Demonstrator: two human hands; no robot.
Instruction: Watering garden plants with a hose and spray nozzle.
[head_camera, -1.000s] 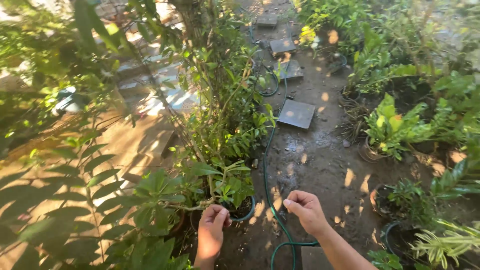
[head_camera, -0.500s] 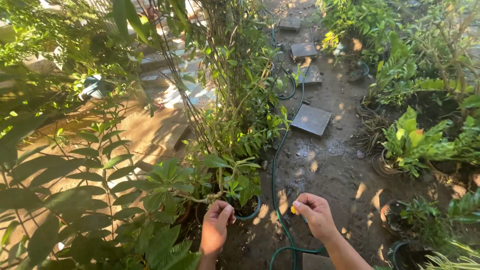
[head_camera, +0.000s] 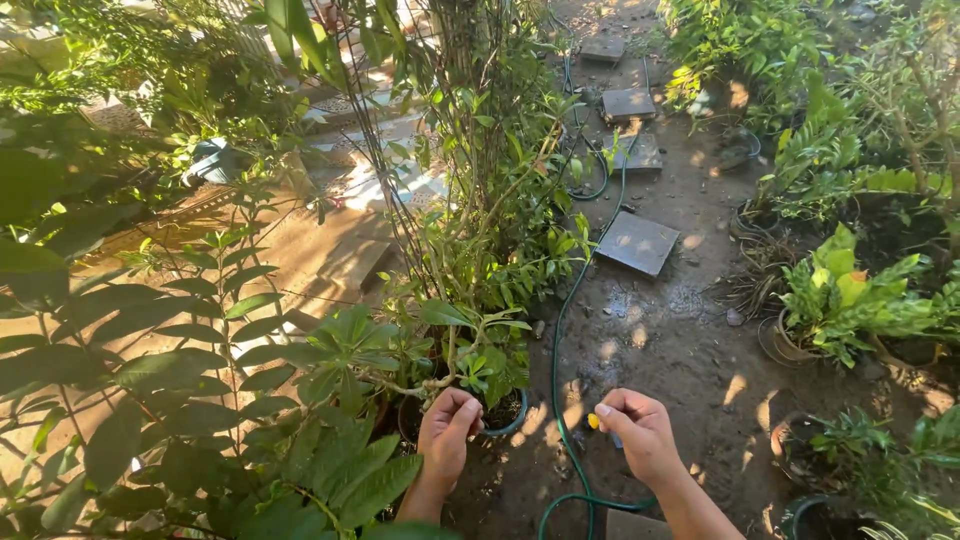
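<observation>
Both of your hands sit low in the head view: your left hand (head_camera: 447, 432) is curled shut around a thin plant stem (head_camera: 405, 390) that runs sideways to the left, just above the dark pot (head_camera: 510, 418). Your right hand (head_camera: 640, 435) pinches a small yellow object (head_camera: 594, 422). Between them the green hose (head_camera: 557, 340) runs away along bare wet soil toward the grey paving slab (head_camera: 638, 243)

Single head-worn view, looking steeply down and forward over garden path (head_camera: 670, 340); hands near bottom edge, close; plants flank both sides.
</observation>
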